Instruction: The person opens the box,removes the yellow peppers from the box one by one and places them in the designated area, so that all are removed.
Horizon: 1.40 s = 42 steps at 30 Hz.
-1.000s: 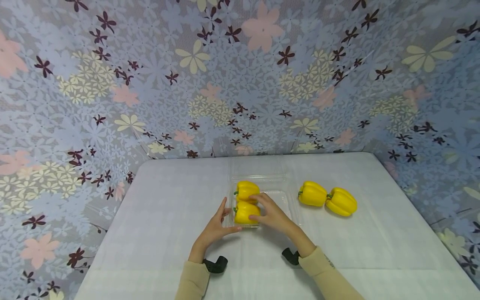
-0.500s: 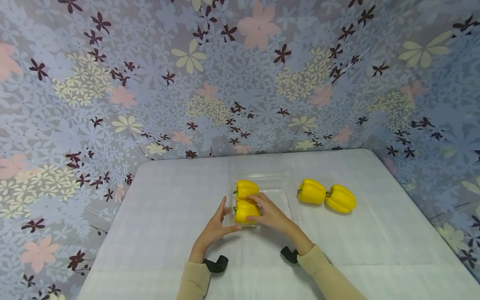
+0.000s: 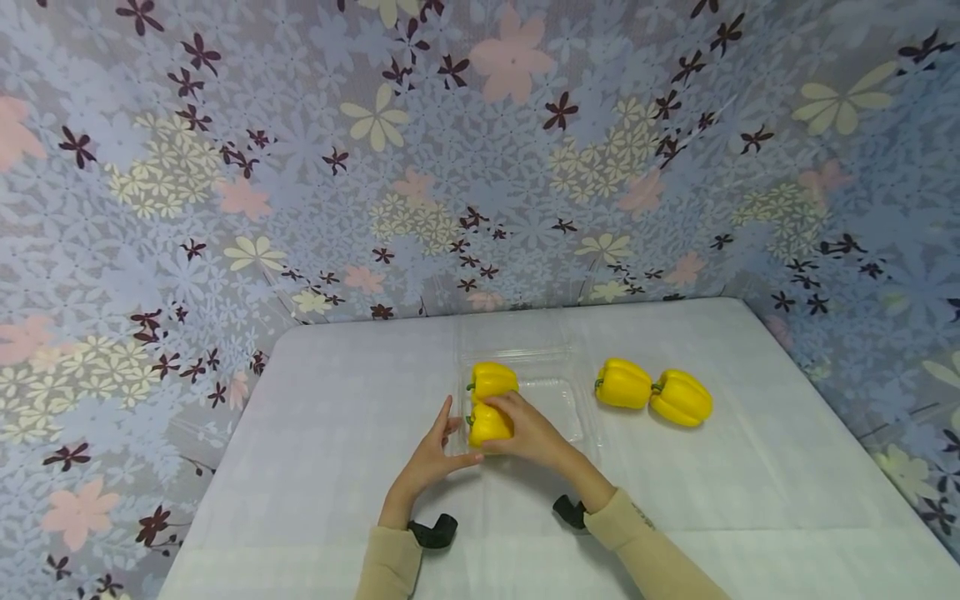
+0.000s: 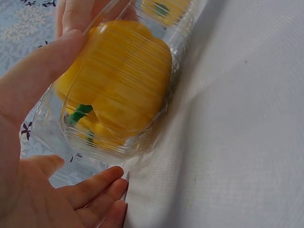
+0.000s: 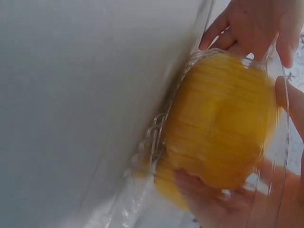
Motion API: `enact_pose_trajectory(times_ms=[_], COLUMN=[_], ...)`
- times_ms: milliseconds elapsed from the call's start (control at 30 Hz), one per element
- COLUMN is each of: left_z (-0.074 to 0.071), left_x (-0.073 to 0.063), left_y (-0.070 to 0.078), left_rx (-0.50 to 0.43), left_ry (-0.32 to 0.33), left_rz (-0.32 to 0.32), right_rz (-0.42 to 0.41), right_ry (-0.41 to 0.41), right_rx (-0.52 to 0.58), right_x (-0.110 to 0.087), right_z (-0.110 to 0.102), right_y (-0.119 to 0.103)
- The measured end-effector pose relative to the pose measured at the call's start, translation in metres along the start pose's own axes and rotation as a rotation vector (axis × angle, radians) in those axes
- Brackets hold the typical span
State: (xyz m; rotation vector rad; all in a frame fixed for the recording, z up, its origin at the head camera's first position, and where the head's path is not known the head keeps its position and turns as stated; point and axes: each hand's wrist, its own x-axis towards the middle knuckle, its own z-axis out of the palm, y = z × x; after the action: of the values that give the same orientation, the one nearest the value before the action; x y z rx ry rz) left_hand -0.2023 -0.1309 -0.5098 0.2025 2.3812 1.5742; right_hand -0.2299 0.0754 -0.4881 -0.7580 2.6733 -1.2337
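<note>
A clear plastic container [image 3: 553, 407] with its lid [image 3: 513, 333] folded back stands mid-table. Two yellow bell peppers sit along its left side, stems to the left. My right hand [image 3: 531, 433] grips the nearer bell pepper [image 3: 489, 427], fingers over its far side and thumb at its front; in the right wrist view this pepper [image 5: 221, 118] shows through the ribbed wall. Just behind it lies the farther bell pepper [image 3: 493, 379]. My left hand [image 3: 426, 462] is spread around the container's front left corner, thumb [image 4: 52, 59] at the front rim, fingers straight along the left side.
To the right of the container, two more yellow bell peppers, a left one [image 3: 624, 384] and a right one [image 3: 681, 397], lie touching on the white cloth-covered table [image 3: 322, 433]. A floral curtain [image 3: 420, 167] hangs behind. Black wrist mounts, one on the left [image 3: 435, 531], hang under both wrists.
My right hand has slid left and further over the nearer bell pepper, covering more of its right side. The left hand stays in place at the container's corner.
</note>
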Motion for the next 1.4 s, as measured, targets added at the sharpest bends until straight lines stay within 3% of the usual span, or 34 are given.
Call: enact_pose_trajectory(times_ms=[233, 567, 1033, 1400], left_z=[-0.004, 0.001, 0.000, 0.000], left_x=[-0.012, 0.004, 0.003, 0.003], left_y=[0.025, -0.008, -0.007, -0.007], left_rx=[-0.016, 0.007, -0.001, -0.002], left_ry=[-0.021, 0.001, -0.002, -0.004], left_rz=[-0.001, 0.010, 0.016, 0.015], right_rz=[0.046, 0.072, 0.111, 0.104], right_ry=[0.022, 0.022, 0.001, 0.034], right_rx=[-0.022, 0.051, 0.118, 0.126], right_x=[0.003, 0.004, 0.006, 0.006], right_z=[0.004, 0.004, 0.002, 0.002], right_y=[0.001, 0.001, 0.004, 0.004])
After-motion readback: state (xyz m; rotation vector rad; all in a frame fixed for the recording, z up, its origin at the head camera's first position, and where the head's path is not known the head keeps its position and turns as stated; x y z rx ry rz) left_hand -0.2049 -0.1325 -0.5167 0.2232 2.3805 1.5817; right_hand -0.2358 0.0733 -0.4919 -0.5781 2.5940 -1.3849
